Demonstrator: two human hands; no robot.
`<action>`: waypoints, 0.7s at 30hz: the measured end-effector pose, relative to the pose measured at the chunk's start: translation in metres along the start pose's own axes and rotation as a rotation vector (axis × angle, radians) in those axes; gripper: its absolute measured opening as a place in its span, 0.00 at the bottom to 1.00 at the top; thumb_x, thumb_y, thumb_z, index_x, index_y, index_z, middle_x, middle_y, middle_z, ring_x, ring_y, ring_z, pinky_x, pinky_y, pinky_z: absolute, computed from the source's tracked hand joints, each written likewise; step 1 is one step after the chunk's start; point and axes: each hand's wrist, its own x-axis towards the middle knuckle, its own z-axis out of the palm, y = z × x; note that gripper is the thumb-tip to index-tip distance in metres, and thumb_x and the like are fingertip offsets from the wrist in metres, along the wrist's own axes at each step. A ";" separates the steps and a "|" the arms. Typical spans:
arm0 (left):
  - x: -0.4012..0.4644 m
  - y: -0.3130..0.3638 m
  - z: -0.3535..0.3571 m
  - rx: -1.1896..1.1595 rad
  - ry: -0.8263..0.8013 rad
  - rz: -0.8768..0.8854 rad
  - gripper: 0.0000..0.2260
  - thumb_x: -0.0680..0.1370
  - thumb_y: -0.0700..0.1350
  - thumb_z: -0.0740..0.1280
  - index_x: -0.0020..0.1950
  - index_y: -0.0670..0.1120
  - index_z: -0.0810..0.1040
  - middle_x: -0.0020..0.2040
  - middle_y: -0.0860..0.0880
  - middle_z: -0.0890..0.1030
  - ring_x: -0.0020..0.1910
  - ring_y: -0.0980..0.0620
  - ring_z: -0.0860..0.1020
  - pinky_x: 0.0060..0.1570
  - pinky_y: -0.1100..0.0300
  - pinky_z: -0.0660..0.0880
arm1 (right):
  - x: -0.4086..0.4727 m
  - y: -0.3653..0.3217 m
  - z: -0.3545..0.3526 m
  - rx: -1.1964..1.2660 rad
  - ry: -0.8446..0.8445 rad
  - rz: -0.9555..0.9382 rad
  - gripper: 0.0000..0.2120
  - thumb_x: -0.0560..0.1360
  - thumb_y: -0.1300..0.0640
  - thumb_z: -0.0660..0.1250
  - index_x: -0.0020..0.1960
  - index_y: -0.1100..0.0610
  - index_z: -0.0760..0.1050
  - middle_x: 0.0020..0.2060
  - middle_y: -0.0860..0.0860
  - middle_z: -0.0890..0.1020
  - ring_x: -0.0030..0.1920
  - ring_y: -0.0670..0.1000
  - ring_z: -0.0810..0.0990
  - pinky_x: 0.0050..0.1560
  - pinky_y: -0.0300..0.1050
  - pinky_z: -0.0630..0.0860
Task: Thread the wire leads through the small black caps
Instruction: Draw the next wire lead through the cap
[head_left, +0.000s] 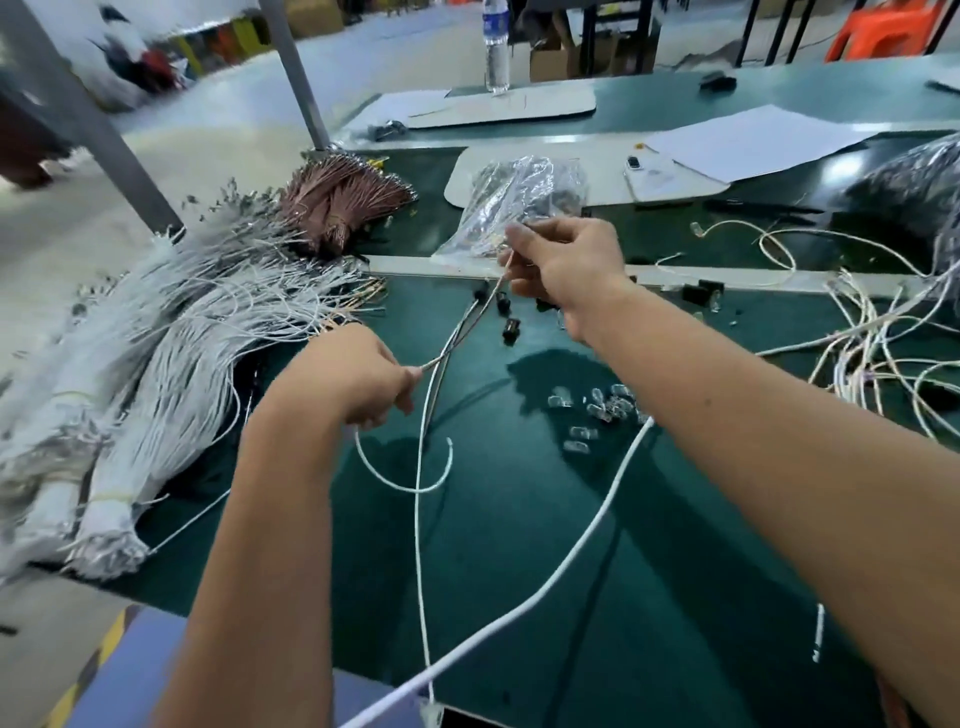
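- Surface (519, 519): green mat; the loose black caps (506, 317) lie just below the raised hands, between them.
- Wire leads (462, 327): held taut above the mat, long axis running from lower left to upper right.
- Right hand (561, 265): fingers pinch the upper lead ends; it is the hand nearer the caps.
- Left hand (358, 374): fingers curled, pinching the leads' lower part.

left hand (358, 376) curled, right hand (561, 265) pinching (raised)
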 end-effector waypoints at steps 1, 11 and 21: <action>-0.001 -0.006 -0.001 0.006 -0.050 -0.020 0.19 0.81 0.51 0.68 0.36 0.43 0.86 0.27 0.46 0.76 0.24 0.48 0.73 0.24 0.67 0.67 | 0.006 0.002 0.007 -0.112 0.034 -0.007 0.10 0.77 0.59 0.75 0.54 0.64 0.82 0.41 0.56 0.85 0.27 0.47 0.79 0.32 0.40 0.78; -0.016 -0.047 -0.037 0.175 -0.302 -0.161 0.20 0.72 0.61 0.74 0.41 0.44 0.85 0.29 0.50 0.82 0.22 0.53 0.70 0.22 0.67 0.63 | 0.036 0.010 0.017 -0.239 -0.050 0.149 0.07 0.78 0.66 0.73 0.51 0.69 0.78 0.40 0.62 0.84 0.27 0.50 0.81 0.31 0.39 0.79; -0.001 -0.006 -0.013 0.162 0.183 -0.092 0.26 0.73 0.68 0.69 0.51 0.45 0.83 0.49 0.44 0.83 0.52 0.42 0.80 0.56 0.50 0.77 | 0.020 0.017 0.012 -1.397 -0.186 -0.345 0.18 0.76 0.45 0.75 0.50 0.61 0.83 0.46 0.56 0.85 0.49 0.56 0.84 0.56 0.52 0.82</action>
